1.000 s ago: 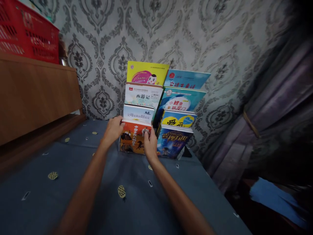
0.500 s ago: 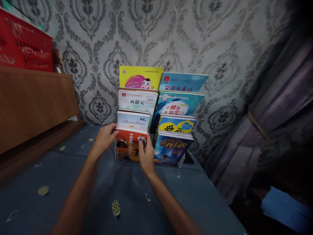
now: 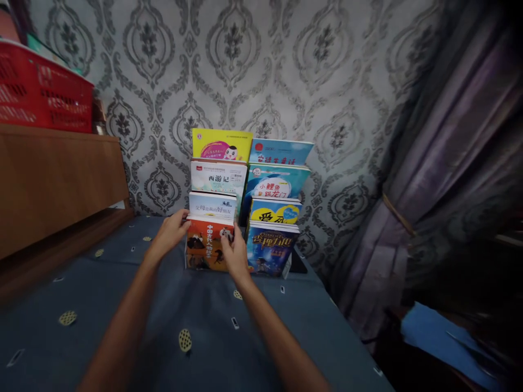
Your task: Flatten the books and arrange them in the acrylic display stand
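Books stand in two stepped columns on the bed. At the front left is a red-orange book [image 3: 200, 251], and my hands frame it from both sides. My left hand [image 3: 169, 233] has its fingers curled at the book's upper left edge. My right hand [image 3: 237, 253] grips the right edge, thumb on the cover and fingers behind it, partly hidden. Right behind rises a pale blue-white book [image 3: 212, 204], then a white book [image 3: 218, 177] and a yellow book [image 3: 223, 142]. Beside them, the right column starts with a dark blue book [image 3: 272, 247].
More books, a yellow-blue one [image 3: 278, 211] and a teal one [image 3: 281, 177], fill the right column. A red basket [image 3: 61, 98] sits on a wooden headboard [image 3: 61, 185] at left. A purple-grey curtain [image 3: 392, 218] hangs at right, with a blue cloth-like item [image 3: 433, 337] below.
The view has shifted, so the books and hands appear further left and slightly smaller. Both hands keep their places at the sides of the red-orange book.
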Demonstrator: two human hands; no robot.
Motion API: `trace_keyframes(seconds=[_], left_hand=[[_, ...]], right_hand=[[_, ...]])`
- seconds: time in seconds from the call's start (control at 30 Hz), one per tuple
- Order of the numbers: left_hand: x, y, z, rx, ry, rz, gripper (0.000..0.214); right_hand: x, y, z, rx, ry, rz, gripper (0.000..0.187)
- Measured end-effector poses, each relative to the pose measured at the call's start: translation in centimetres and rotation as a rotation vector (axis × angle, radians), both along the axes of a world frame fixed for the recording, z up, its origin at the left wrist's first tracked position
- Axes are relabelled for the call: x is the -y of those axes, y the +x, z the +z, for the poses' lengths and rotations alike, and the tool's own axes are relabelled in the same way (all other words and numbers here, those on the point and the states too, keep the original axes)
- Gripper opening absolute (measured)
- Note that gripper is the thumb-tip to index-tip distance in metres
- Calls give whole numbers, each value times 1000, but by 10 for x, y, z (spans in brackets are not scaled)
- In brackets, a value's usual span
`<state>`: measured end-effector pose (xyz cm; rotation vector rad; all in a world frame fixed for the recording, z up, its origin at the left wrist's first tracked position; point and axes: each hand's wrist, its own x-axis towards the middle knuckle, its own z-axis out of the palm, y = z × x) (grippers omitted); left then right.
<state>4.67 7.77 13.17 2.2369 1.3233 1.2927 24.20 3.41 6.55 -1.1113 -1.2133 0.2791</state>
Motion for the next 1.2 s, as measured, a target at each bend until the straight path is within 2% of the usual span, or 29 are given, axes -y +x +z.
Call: trace_keyframes(seconds=[0.13,0.27,0.4,0.6,0.77,0.93,1.2], left_hand=[[-1,7,-5,21,5,-8,48],[-3,18,-10,129,9,-78,65],[-6,24,-17,233,2,-142,70],[-12,29,-22,314,5,-203,78],[-17,33,-23,436,27,-291,78],[-20,38,-21,490,49,-242,71],[-22,42,-20,493,91,-152,65]], right_hand=[[0,3,6,23,11,25,59],[0,2,8,9,5,51,63],[-2,5,12,-28,30,99,68],[-12,8,35,-136,44,159,64],[-21,3,52,-85,73,35,61],[-28,-2,46,-65,92,-32,55],[-30,-4,35,9,90,-116,58]])
